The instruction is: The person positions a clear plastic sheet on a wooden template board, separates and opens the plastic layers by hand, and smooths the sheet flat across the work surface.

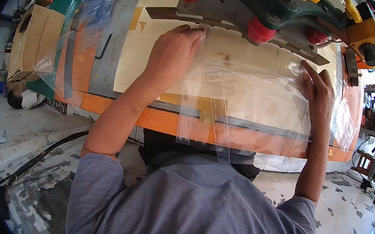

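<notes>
A clear plastic sheet (264,95) lies over a pale yellowish board and hangs past the near table edge toward my body. My left hand (174,48) is closed in a pinch on the sheet's far left corner, right by the long metal bar (162,12) of the machine. On the other side, my right hand (319,88) grips the sheet's right edge between thumb and fingers, its index finger stretched toward the bar. The pale board (133,64) beneath carries strips of brown tape and faint drawn lines.
A green machine arm (256,4) with red knobs (260,30) overhangs the board. A hex key (104,46) and more clear plastic (99,7) lie to the left. A cardboard box (34,39) stands beyond. At right is a yellow machine part (367,38).
</notes>
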Tool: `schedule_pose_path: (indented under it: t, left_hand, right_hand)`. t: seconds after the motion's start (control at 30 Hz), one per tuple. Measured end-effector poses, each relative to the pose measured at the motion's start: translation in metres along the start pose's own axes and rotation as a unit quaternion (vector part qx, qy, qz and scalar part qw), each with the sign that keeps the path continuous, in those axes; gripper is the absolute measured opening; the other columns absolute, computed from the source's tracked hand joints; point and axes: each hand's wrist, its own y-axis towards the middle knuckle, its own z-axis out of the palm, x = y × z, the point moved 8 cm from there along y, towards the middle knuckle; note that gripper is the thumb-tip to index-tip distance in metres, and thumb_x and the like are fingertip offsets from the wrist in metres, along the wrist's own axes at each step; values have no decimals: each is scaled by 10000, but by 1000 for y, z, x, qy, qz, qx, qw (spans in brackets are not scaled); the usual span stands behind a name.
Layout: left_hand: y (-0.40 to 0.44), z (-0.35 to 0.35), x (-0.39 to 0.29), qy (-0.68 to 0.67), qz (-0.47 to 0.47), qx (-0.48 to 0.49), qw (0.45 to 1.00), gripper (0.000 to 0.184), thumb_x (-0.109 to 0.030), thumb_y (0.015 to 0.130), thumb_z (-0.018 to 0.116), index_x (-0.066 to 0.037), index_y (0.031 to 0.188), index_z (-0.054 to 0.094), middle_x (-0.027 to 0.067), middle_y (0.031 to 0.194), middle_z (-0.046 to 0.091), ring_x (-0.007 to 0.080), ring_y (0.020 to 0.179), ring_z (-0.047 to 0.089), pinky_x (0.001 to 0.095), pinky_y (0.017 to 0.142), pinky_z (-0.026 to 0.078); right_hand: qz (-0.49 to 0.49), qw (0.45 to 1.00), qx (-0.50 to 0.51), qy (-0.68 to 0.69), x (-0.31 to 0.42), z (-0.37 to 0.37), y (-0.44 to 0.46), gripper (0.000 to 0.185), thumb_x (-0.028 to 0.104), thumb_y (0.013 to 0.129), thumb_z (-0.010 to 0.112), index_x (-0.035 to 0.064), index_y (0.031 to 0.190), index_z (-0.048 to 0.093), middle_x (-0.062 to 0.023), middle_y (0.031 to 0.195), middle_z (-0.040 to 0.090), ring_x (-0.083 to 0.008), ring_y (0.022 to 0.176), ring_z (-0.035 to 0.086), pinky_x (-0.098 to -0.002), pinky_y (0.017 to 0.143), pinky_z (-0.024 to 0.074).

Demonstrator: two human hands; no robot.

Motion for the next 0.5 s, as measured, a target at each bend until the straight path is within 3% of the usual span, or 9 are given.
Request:
schedule_pose_path:
  t: [0.5]
  left_hand:
    - [0, -2, -3, 12, -5, 5, 1000, 234, -113, 1004, 674, -39, 1197, 784, 226, 1079, 765, 415, 937, 734, 465, 853, 587]
  right_hand:
    - [-8, 1000, -5, 13, 1, -2, 0, 325, 235, 1050, 670, 158, 1352, 762, -130, 960, 631, -277, 783, 654, -402, 767, 533]
